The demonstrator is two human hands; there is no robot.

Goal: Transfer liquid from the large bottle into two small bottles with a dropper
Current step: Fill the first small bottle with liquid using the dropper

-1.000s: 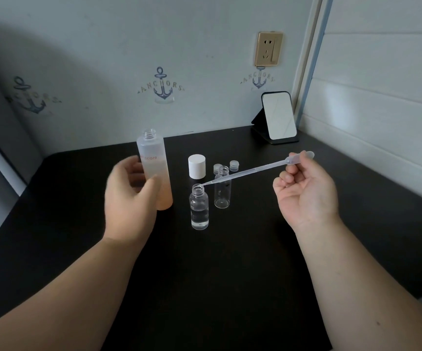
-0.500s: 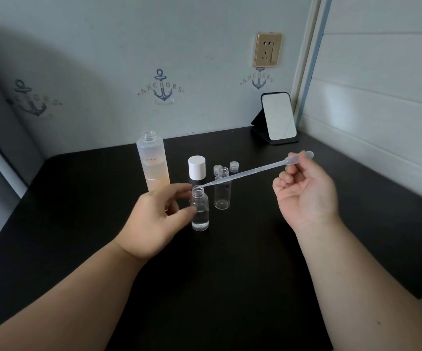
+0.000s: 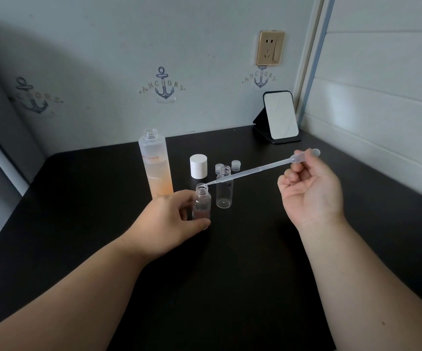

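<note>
- A pale wall [image 3: 205, 46] printed with navy anchor motifs backs the scene, a gold-coloured socket [image 3: 270, 48] set into it at right, beside white horizontal panelling [image 3: 387, 72].
- A black table [image 3: 230, 274] fills the foreground, running into the corner.
- A person's left hand [image 3: 165, 221] grips the near small bottle [image 3: 202, 203] low on its side, thumb and fingers curled round it; the bottle stands upright on the table, uncapped.
- The right hand [image 3: 311, 191] pinches the bulb of a clear dropper [image 3: 260, 169], whose tip sits at the near small bottle's mouth.
- The large bottle [image 3: 156, 163], open and partly filled with peach-tinted liquid, stands upright behind the left hand.
- A small mirror [image 3: 279, 116] leans on its black stand in the corner.
- A second small bottle [image 3: 224, 187], uncapped, stands just right of the first.
- A white cap [image 3: 198, 166] and two small clear caps [image 3: 235, 165] rest behind the bottles.
</note>
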